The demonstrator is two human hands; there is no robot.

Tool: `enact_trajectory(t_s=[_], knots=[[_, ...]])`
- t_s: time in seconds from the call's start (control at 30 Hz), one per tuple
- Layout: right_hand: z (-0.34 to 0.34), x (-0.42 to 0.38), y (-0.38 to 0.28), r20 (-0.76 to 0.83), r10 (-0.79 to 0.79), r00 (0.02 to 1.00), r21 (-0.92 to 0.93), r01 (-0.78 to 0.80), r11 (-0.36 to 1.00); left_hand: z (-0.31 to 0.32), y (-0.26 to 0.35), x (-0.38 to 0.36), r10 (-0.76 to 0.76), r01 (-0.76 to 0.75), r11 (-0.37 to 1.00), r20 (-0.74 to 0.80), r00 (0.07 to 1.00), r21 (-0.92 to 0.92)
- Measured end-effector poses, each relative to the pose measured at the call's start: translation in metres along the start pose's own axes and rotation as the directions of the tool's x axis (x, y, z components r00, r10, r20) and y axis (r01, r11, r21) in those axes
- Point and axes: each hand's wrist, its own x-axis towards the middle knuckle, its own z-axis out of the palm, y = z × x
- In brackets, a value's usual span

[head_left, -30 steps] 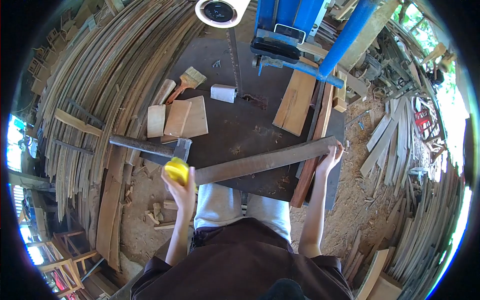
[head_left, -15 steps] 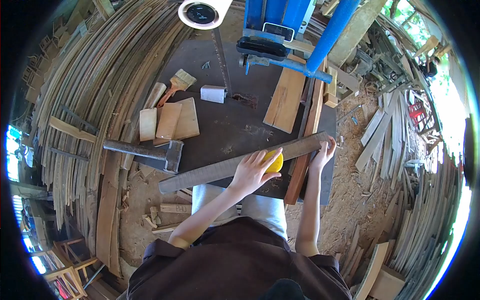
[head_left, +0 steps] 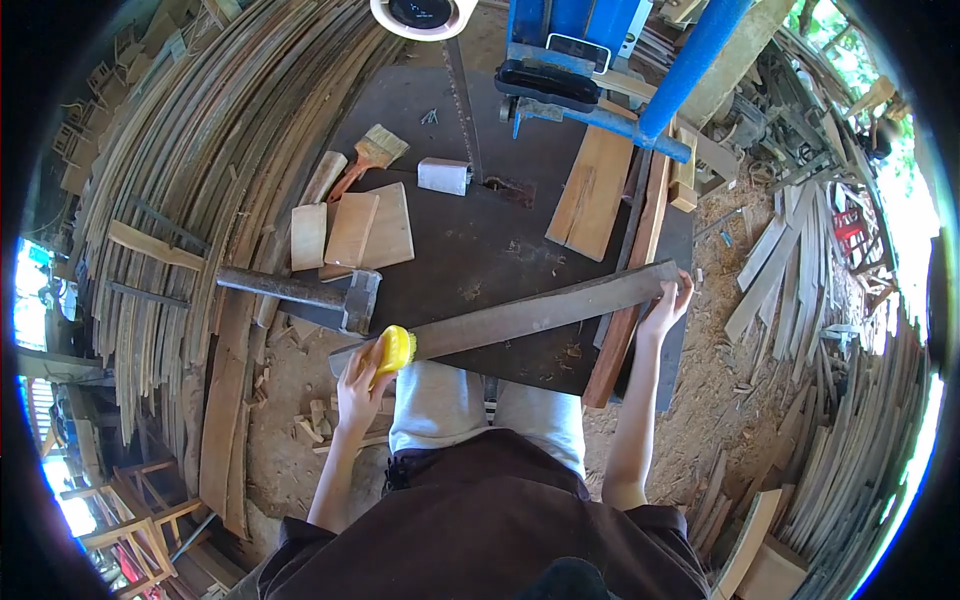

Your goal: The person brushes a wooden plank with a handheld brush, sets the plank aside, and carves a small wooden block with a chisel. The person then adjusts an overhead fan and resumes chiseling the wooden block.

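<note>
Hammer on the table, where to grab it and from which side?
Grip the hammer on its long handle, probably mid-length, coming from above. The handle lies flat and points left, overhanging the dark table edge, with clear space around it. The head sits at the right end, close to the left hand and its yellow brush, so that end is crowded.

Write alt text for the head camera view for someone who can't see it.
A person's left hand presses a yellow brush on one end of a long dark wooden strip; the right hand grips the other end. Behind lie a hammer and paintbrush.
</note>
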Motion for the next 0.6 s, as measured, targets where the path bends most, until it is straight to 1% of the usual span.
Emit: enact_trajectory(t_s=[0.07, 0.1, 0.13, 0.17, 0.2, 0.27, 0.33, 0.4, 0.43, 0.47, 0.5, 0.53, 0.57, 0.6], knots=[[0.001, 0.000, 0.001, 0.004, 0.009, 1.000, 0.038, -0.009, 0.999, 0.005, 0.008, 0.003, 0.188, -0.176, 0.967, -0.048, 0.981, 0.186], [0.001, -0.001, 0.001, 0.008, 0.011, 1.000, 0.039, -0.011, 0.999, 0.009, 0.021, 0.012, 0.251, -0.234, 0.945, -0.047, 0.967, 0.230], [0.001, -0.001, 0.002, -0.003, -0.012, 1.000, 0.021, 0.012, 1.000, 0.021, 0.028, 0.018, 0.259, -0.245, 0.941, -0.030, 0.965, 0.234], [0.002, -0.001, 0.002, -0.015, -0.036, 0.999, 0.004, 0.036, 0.999, 0.031, 0.045, 0.030, 0.247, -0.227, 0.947, -0.061, 0.967, 0.229], [0.001, -0.001, 0.003, -0.012, -0.038, 0.999, 0.003, 0.038, 0.999, 0.042, 0.065, 0.043, 0.235, -0.210, 0.952, -0.092, 0.968, 0.222], [0.000, 0.001, 0.005, -0.010, -0.010, 1.000, 0.004, 0.010, 1.000, 0.063, 0.098, 0.064, 0.236, -0.215, 0.949, -0.068, 0.969, 0.232], [0.000, 0.000, 0.001, 0.004, -0.018, 1.000, 0.001, 0.018, 1.000, 0.089, 0.126, 0.079, 0.295, -0.291, 0.933, 0.013, 0.955, 0.212], [0.002, -0.001, -0.001, 0.017, -0.024, 1.000, -0.001, 0.024, 1.000, 0.111, 0.143, 0.084, 0.431, -0.402, 0.877, -0.062, 0.900, 0.264], [0.001, -0.001, -0.002, 0.022, -0.023, 0.999, -0.007, 0.023, 1.000, 0.114, 0.147, 0.082, 0.459, -0.425, 0.867, -0.086, 0.884, 0.260], [0.000, -0.002, -0.002, 0.026, -0.019, 1.000, -0.017, 0.019, 1.000, 0.113, 0.145, 0.077, 0.459, -0.426, 0.868, -0.084, 0.884, 0.255], [0.000, -0.001, -0.001, 0.021, -0.051, 0.998, -0.017, 0.052, 0.999, 0.109, 0.137, 0.071, 0.375, -0.357, 0.913, -0.062, 0.925, 0.199], [0.001, -0.002, -0.003, 0.015, -0.050, 0.999, -0.021, 0.050, 0.999, 0.103, 0.126, 0.065, 0.290, -0.282, 0.948, -0.033, 0.956, 0.147], [0.002, -0.002, -0.005, 0.016, -0.067, 0.998, -0.031, 0.068, 0.997, 0.094, 0.110, 0.061, 0.285, -0.270, 0.945, -0.059, 0.957, 0.186], [0.003, -0.003, -0.007, 0.017, -0.082, 0.996, -0.040, 0.083, 0.996, 0.072, 0.099, 0.056, 0.269, -0.253, 0.943, -0.046, 0.962, 0.215]])
